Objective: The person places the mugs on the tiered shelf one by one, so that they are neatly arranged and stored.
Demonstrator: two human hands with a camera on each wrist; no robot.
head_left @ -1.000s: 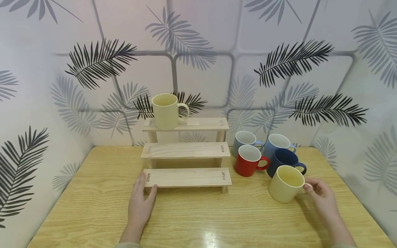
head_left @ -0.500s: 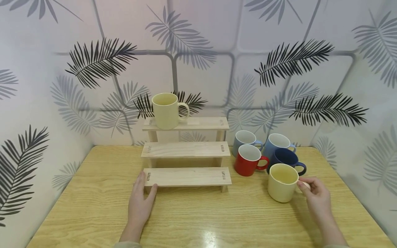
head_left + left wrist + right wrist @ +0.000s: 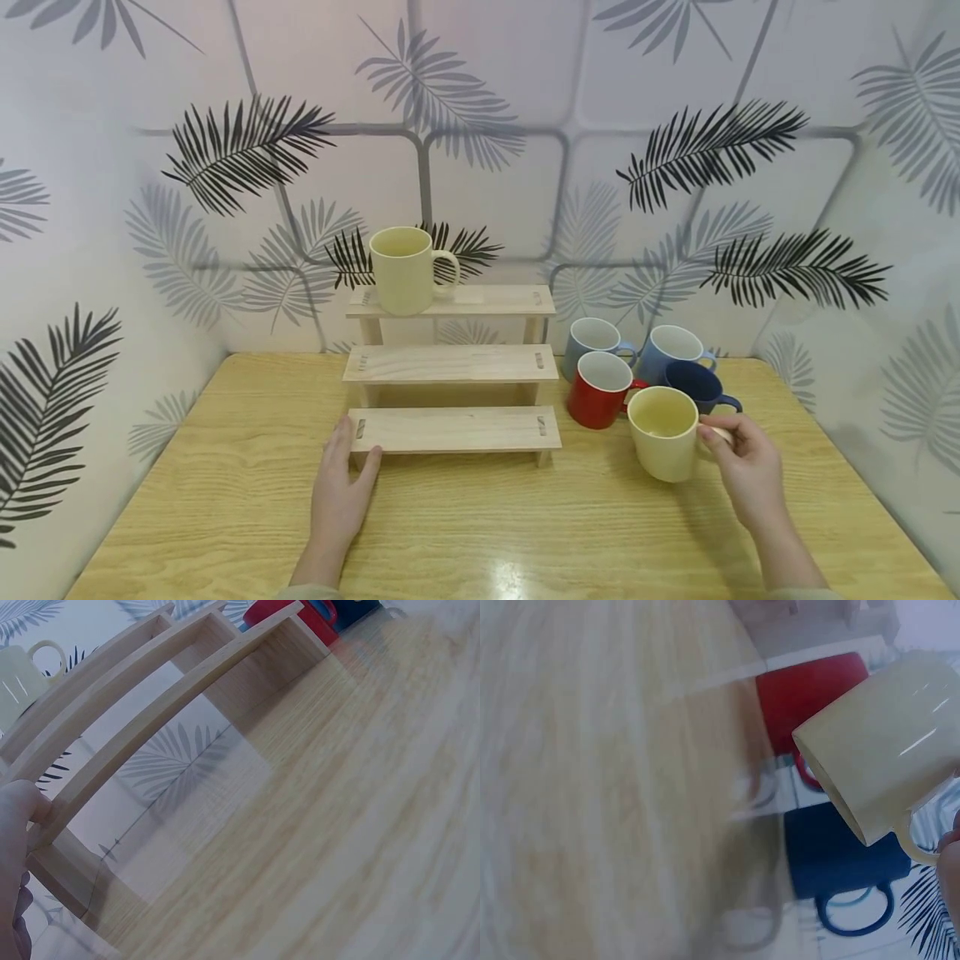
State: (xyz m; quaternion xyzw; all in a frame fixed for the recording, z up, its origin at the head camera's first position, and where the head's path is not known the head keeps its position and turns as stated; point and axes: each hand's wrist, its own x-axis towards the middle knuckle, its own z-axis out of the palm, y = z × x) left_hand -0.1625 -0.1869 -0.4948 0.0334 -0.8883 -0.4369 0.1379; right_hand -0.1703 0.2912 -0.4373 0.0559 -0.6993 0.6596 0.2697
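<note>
My right hand (image 3: pixel 750 475) pinches the handle of a cream-yellow mug (image 3: pixel 663 446), its rim leaning a little to the left. In the right wrist view the mug's base shows raised off the table. My left hand (image 3: pixel 341 487) holds the left end of the lowest step of a three-step wooden shelf (image 3: pixel 457 429), thumb along the front edge and fingers at the side. Another cream-yellow mug (image 3: pixel 402 275) stands upright at the left of the top step, handle to the right. The two lower steps carry nothing.
Right of the shelf stand a red mug (image 3: pixel 591 402), a navy mug (image 3: pixel 693 385), a grey-blue mug (image 3: pixel 581 350) and a light blue mug (image 3: pixel 656 358), close together. The wooden table (image 3: pixel 465 525) meets a leaf-patterned wall (image 3: pixel 495 217) behind.
My right hand has moved left and slightly up with the cream-yellow mug, which now overlaps the red mug's handle in the head view. My left hand and the shelf have stayed put.
</note>
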